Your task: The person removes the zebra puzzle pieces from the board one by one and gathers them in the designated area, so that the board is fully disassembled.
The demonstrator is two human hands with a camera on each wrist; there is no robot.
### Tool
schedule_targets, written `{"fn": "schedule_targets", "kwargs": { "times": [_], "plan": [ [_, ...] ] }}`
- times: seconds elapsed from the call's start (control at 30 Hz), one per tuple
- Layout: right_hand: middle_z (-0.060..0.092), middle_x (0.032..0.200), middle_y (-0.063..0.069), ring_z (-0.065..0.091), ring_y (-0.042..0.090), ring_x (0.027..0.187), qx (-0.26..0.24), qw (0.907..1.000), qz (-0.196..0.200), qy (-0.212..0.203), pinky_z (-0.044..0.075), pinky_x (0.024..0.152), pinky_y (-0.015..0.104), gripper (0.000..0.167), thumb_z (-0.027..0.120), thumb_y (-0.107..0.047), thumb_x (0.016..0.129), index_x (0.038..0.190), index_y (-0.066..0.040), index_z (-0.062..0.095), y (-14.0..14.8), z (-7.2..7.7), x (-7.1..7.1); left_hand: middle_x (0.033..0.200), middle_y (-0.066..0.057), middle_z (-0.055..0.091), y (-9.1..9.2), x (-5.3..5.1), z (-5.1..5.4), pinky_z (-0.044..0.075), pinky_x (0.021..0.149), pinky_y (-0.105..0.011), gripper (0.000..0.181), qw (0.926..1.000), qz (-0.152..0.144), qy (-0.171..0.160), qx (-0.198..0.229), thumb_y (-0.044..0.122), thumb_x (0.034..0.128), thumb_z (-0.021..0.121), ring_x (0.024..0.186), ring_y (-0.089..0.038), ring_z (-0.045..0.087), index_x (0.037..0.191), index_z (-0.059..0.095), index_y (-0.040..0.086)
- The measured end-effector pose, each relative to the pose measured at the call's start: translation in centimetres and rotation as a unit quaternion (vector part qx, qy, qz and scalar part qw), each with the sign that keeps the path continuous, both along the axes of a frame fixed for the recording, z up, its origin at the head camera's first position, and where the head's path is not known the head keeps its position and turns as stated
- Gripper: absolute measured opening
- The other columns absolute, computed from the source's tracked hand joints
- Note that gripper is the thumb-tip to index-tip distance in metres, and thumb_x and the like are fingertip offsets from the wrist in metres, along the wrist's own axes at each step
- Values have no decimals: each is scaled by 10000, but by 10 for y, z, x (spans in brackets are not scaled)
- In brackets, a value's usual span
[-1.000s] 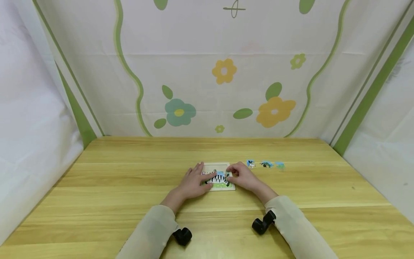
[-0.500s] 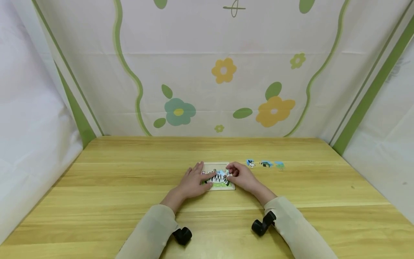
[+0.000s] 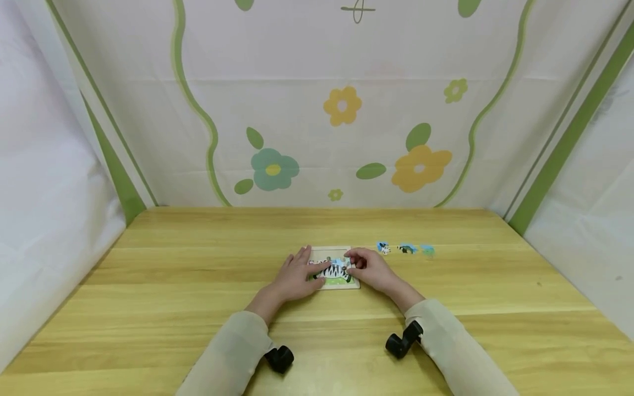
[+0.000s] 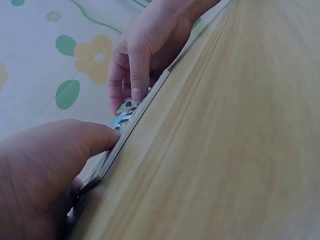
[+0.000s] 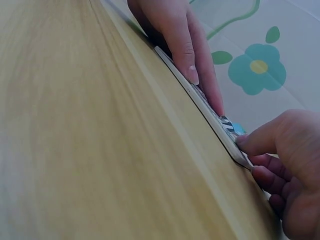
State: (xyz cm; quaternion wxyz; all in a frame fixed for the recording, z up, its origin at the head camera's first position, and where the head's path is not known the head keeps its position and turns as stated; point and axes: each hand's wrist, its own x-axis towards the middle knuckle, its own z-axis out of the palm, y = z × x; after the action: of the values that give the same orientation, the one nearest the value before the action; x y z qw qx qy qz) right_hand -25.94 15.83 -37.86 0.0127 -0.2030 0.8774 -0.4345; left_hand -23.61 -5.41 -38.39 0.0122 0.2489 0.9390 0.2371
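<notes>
A small framed zebra puzzle board point(image 3: 321, 253) lies flat on the table between the hands. Fingers spread, the left hand point(image 3: 292, 280) rests across its left side, with index finger and thumb over the zebra picture point(image 3: 333, 271). At the right edge, the right hand point(image 3: 373, 270) pinches a small puzzle piece point(image 4: 123, 107) between thumb and fingers, low against the board. The left wrist view shows the right hand point(image 4: 152, 40) above the far end of the board and the left thumb on its near edge. The right fingertips partly hide that piece.
Three loose pieces lie on the table right of the board: a zebra-head piece point(image 3: 383, 247), a blue and dark piece point(image 3: 407, 248) and a blue-green piece point(image 3: 428, 250). Behind the wooden table point(image 3: 198, 247) hangs a flowered cloth point(image 3: 297, 110).
The right fingers have shifted slightly at the board's right side, and the blue area beside them looks different. The left hand keeps its place. The head view has tilted down slightly.
</notes>
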Motion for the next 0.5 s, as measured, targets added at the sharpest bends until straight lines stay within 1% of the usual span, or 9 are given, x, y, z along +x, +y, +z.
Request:
{"fn": "schedule_targets", "kwargs": {
  "times": [0.17,0.23,0.33,0.5],
  "plan": [
    [497,817,138,422,209,670,-80,9999,101,-10,358,597,297,278,603,38,767,1034,81,539,-5,19,15,1389,-223,102,1,-1,0,45,988,-471,414,10000,11,-38,-10,384,875,433,1270,-322,53,1267,455,252],
    [497,821,154,421,215,671,-53,9999,119,-25,359,598,294,282,593,51,768,1040,97,531,-7,24,18,1390,-221,102,1,-1,0,44,988,-468,414,10000,7,-36,-24,388,876,431,1271,-319,52,1267,454,256],
    [499,825,154,421,215,671,-34,9998,159,-64,363,598,294,292,588,56,769,1049,108,524,-6,21,16,1392,-216,99,1,-1,0,41,989,-464,417,10000,13,-51,-56,395,875,429,1272,-313,49,1270,447,265],
    [508,819,92,428,186,668,-61,9998,131,-106,376,599,300,304,607,15,776,1068,69,542,0,2,2,1392,-214,100,1,-1,-1,42,990,-461,420,10000,32,-57,-69,398,873,429,1273,-310,52,1270,446,264]
  ]
}}
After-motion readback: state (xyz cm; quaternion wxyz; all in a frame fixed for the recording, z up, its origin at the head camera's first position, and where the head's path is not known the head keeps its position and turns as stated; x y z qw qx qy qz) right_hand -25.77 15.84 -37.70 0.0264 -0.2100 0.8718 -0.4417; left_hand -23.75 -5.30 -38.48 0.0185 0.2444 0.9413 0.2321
